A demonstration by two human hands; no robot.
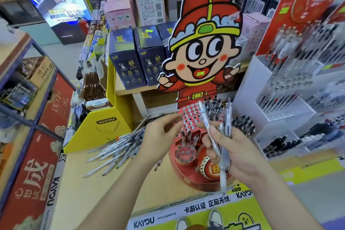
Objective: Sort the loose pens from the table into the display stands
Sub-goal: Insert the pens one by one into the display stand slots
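My right hand [231, 147] grips a bundle of clear pens [214, 136] upright in front of the red display stand [188, 170]. My left hand [160, 136] hovers just left of the bundle with fingers spread, holding nothing. The stand has a perforated red panel [188, 117] and a round holder with holes, where a few pens [188, 136] stand. A cartoon figure board [203, 43] rises behind it. A pile of loose pens [115, 151] lies on the wooden table to the left.
A yellow cardboard display [100, 127] stands behind the loose pens. White and clear pen racks [291, 99] fill the right side. Dark blue boxes [138, 58] sit on a shelf behind. A red shelving unit [37, 136] runs along the left.
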